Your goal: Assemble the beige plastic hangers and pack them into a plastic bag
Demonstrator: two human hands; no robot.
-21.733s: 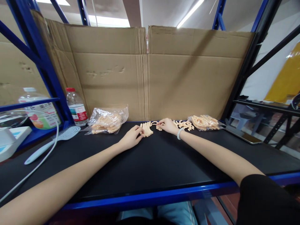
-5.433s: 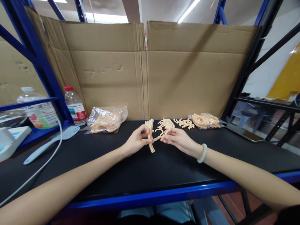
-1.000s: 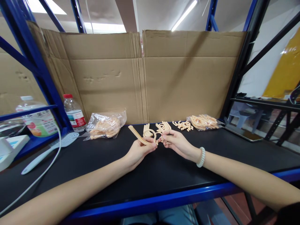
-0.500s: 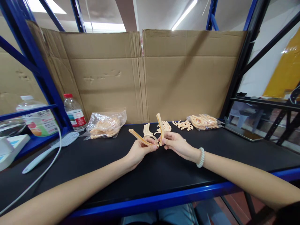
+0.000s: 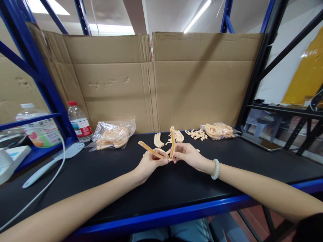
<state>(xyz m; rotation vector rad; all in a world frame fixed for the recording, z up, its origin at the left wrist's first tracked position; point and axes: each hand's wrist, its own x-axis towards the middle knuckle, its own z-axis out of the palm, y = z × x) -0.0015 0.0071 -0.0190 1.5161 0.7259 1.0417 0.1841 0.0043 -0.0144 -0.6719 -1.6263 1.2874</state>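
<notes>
My left hand (image 5: 149, 164) is closed on a long, cream-coloured curved strip (image 5: 147, 148) that slants up to the left; its inner face is tan. Between thumb and fingers, my right hand (image 5: 186, 155) pinches a second curved strip (image 5: 173, 141), which stands nearly upright. The lower ends of both strips meet between my fingertips in a V; whether they are joined cannot be made out. Just behind the hands, several matching curved strips (image 5: 158, 140) lie side by side on the table, with more curved pieces (image 5: 179, 136) to their right.
Small curly pieces (image 5: 196, 134) lie at the back right beside a clear bag of pieces (image 5: 219, 131). Another filled bag (image 5: 113, 136) sits back left, near a red-capped bottle (image 5: 80, 122) and a pale brush (image 5: 54, 163). A cardboard wall (image 5: 196, 84) closes the back of the black table (image 5: 113, 201).
The right-hand strip has dropped slightly and turned more upright. Both hands stay together at the lower ends of the strips, which they still hold.
</notes>
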